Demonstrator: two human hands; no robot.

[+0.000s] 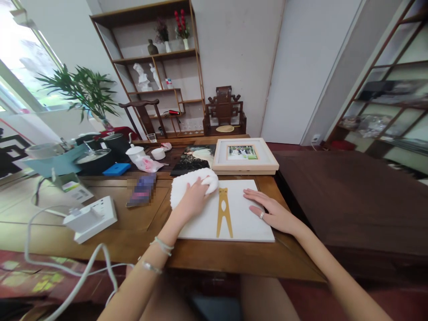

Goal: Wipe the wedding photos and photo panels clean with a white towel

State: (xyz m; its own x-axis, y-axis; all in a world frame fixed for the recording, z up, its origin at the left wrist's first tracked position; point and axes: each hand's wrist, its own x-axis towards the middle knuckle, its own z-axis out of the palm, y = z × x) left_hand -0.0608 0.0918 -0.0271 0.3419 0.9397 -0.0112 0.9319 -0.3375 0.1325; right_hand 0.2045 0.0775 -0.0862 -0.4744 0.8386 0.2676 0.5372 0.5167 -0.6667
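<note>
A flat white panel (247,227) lies at the table's front edge. On its middle sits a gold A-shaped piece (224,209) with two legs and an oval hole. My left hand (197,196) is closed on a fluffy white cloth (180,187), bunched over the panel's far left corner. Some of those fingers are hidden in the cloth's folds. Along the right side, my right hand (269,211) rests on the panel with its fingers stretched out, a ring on one of them.
Behind the panel lie a framed photo (242,152) and a dark picture print (194,158). To the left are a phone-like blurred object (142,189), a white power strip (95,218) with loose cables, a blue box (116,169) and a white teapot (135,153). A dark low surface (354,196) stands right.
</note>
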